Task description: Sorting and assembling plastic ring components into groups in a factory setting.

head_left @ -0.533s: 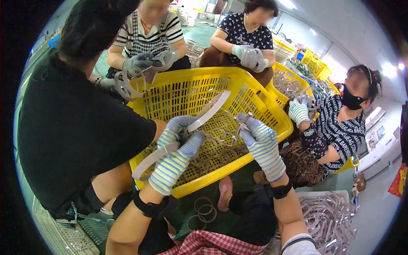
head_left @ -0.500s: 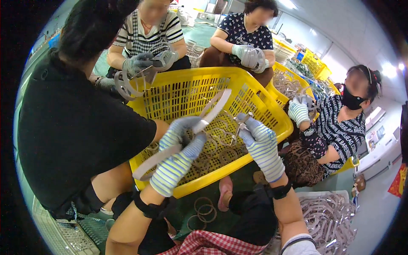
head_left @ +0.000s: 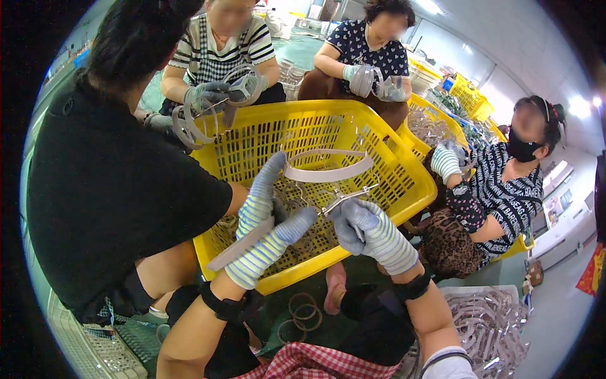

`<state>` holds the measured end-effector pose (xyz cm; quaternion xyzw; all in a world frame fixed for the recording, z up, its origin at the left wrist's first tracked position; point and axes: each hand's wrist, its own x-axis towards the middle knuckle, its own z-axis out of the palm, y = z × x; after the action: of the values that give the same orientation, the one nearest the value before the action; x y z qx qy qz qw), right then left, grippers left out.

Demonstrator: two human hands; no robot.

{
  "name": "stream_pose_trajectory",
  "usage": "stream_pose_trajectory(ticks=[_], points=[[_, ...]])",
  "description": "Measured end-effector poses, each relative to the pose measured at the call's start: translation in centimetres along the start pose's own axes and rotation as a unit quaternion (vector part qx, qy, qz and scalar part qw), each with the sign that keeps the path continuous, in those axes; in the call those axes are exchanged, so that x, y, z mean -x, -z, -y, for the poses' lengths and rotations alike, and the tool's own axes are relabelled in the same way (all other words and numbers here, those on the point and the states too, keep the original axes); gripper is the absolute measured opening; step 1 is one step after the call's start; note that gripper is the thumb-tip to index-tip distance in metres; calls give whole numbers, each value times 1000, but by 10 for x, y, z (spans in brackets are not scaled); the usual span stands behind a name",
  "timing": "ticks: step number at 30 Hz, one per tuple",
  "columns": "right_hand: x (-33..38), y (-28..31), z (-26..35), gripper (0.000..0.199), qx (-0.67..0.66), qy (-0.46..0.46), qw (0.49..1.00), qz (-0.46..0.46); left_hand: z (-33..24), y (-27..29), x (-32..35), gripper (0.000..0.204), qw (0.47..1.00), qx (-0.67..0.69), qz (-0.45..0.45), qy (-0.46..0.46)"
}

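Observation:
My left hand (head_left: 260,221), in a striped glove with grey fingertips, is closed around a curved grey band (head_left: 243,245) that lies across its palm. Its raised forefinger is by the left end of another grey band (head_left: 329,172), bowed and with thin metal wires at its ends. My right hand (head_left: 377,235), gloved alike, pinches a thin shiny metal bracket (head_left: 347,198) just below that band. The tip of my left thumb is close to the bracket's left end. Whether band and bracket are joined, I cannot tell.
Under my hands stands a yellow slotted crate (head_left: 284,278) with several metal and band pieces inside. Co-workers sit around it, the nearest in a black shirt (head_left: 113,189). A white basket of bands (head_left: 486,328) is at lower right; rings (head_left: 306,311) lie on the floor.
The band by my left forefinger has swung from steep to nearly level. My right hand has moved left and down, bringing the bracket close to my left thumb.

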<state>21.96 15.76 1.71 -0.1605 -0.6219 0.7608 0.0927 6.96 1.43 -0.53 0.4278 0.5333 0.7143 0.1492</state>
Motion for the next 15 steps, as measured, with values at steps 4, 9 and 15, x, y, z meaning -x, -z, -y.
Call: stream_pose_trajectory(ticks=[4,9,15], points=[[-3,6,-7,35,-108,-10,992,62,-1,2,-2,89,998,-47,35,-38],[-3,-4,-14,31,-98,9,995,7,4,-3,-3,89,994,-86,-5,-74],[-4,-15,-13,29,-87,7,996,0,22,0,-2,65,971,-97,-18,-219]])
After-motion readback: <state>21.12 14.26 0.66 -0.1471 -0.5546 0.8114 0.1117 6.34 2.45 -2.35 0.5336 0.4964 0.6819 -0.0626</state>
